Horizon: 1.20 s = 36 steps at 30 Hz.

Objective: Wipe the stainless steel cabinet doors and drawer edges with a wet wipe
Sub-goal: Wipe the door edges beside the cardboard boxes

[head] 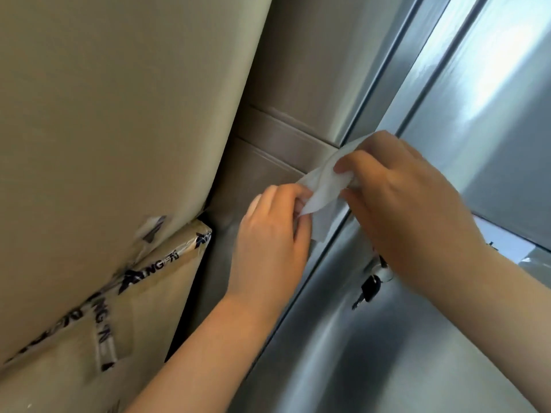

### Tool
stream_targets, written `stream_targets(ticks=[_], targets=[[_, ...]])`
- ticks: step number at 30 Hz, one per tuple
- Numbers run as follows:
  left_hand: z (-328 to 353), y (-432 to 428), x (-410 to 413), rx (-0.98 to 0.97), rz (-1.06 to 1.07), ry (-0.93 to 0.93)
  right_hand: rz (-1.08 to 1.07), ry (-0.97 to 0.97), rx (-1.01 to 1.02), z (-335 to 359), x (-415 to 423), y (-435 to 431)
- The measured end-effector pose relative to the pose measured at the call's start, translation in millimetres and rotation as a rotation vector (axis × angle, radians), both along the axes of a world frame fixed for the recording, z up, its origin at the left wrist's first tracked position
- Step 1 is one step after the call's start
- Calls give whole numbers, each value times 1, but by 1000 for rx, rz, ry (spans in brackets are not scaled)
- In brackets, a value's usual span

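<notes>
**Head view.** Your left hand (268, 234) held the near, left end of the wipe (325, 189), with your fingers curled round the cloth. Your right hand (411, 210) pinched the far, right part between thumb and fingers.

The wipe was white and crumpled. It was drawn between your two hands, in front of the left corner edge of the steel cabinet (387, 353). Whether it touched the metal could not be told.

A dark-headed key (369, 289) hung on the cabinet front, just below your right hand and partly hidden by it. To the far right, a door (501, 120) with a bright reflection was set off from the rest by a dark seam.

At the near left stood a cardboard box (155, 308), bound with printed tape (140, 272). A beige panel (119, 114) rose above the box and filled the left of the view, beside the cabinet's grey side.
</notes>
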<state>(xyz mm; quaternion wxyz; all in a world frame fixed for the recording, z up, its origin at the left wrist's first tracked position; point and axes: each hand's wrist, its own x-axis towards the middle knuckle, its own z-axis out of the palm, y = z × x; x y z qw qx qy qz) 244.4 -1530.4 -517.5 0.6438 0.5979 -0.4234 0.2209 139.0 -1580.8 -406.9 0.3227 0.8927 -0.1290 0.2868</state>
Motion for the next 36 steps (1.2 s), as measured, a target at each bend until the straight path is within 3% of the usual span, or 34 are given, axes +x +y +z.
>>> stream_targets(ticks=[5, 8, 15, 20, 23, 25, 28, 30, 34, 36], targets=[[-30, 11, -30, -131, -123, 197, 92, 215, -263, -11, -6, -2], [-41, 4, -37, -129, -175, 207, 84, 342, -325, -6, -6, -5], [-60, -11, -48, -145, -216, 237, -12, 553, -378, -4, -16, -1], [-55, -15, -57, -179, -261, 304, -26, 579, -367, 4, -18, 8], [-58, -21, -60, -184, -461, 474, -40, 604, -374, 0, -17, 12], [-62, -23, -63, -197, -448, 449, -54, 617, -341, -4, -15, 8], [-62, -27, -65, -190, -466, 577, -32, 619, -292, -6, -13, 2], [-62, -28, -66, -153, -402, 565, -42, 635, -273, -7, -11, 0], [-68, -33, -73, 5, -122, 211, -230, 679, -245, -11, -11, 7], [-68, -31, -80, 81, -84, 203, -233, 682, -255, -16, -13, 8]])
